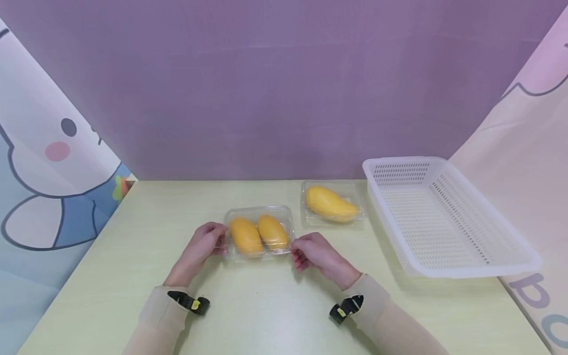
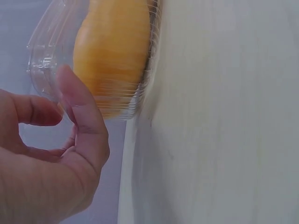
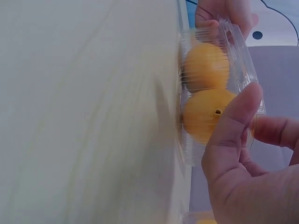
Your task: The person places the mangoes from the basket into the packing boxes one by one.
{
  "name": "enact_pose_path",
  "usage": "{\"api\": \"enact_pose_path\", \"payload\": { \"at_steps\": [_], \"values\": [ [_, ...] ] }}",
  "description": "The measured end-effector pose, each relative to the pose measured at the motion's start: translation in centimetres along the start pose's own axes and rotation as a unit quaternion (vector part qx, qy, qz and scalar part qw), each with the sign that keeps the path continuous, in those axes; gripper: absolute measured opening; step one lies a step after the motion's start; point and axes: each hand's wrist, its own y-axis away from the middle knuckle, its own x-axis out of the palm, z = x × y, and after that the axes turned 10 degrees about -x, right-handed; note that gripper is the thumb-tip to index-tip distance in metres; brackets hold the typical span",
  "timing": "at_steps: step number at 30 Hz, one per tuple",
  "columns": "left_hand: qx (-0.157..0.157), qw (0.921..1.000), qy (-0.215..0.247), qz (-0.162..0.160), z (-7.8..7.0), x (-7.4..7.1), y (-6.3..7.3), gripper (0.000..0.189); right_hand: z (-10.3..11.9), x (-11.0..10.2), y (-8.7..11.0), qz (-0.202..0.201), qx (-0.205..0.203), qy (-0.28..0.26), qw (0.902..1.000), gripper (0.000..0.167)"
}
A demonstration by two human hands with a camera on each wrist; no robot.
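Note:
A clear plastic fruit box (image 1: pixel 261 210) with ribbed walls holds two yellow mangoes (image 1: pixel 246 237) side by side on the table. At its left end my left hand (image 1: pixel 200 250) pinches the rim between thumb and index finger. My right hand (image 1: pixel 320 252) grips the front right corner, its thumb (image 3: pixel 236 112) against the near side and the index finger behind the rim. In the right wrist view, one mango (image 3: pixel 205 116) shows a dark stem spot through the ribbed plastic.
Behind and to the right stands a second clear box (image 1: pixel 348 188) with one mango (image 1: pixel 330 203) in it. A white perforated basket (image 1: pixel 390 227) sits at the table's right edge. A purple backdrop (image 1: pixel 275 98) rises along the back edge.

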Motion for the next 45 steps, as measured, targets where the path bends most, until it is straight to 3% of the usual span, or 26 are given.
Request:
{"api": "enact_pose_path", "payload": {
  "at_steps": [15, 26, 31, 45],
  "values": [
    [0.022, 0.9995, 0.005, 0.024, 0.2, -0.1, 0.4, 0.039, -0.2, 0.8, -0.3, -0.066, -0.012, -0.025, 0.9975, 0.017],
    [0.037, 0.9961, -0.032, 0.073, 0.4, -0.5, 1.6, 0.056, -0.1, 1.0, -0.4, -0.077, -0.017, -0.033, 0.9963, 0.02],
    [0.031, 0.9949, -0.041, 0.087, 0.2, -0.1, 1.7, 0.064, -0.1, 1.0, -0.5, -0.08, -0.015, -0.04, 0.9958, 0.02],
    [0.03, 0.9977, -0.012, 0.06, 0.0, 0.5, 1.1, 0.066, 0.2, 1.1, -1.0, -0.077, -0.012, -0.033, 0.9964, 0.022]
  ]
}}
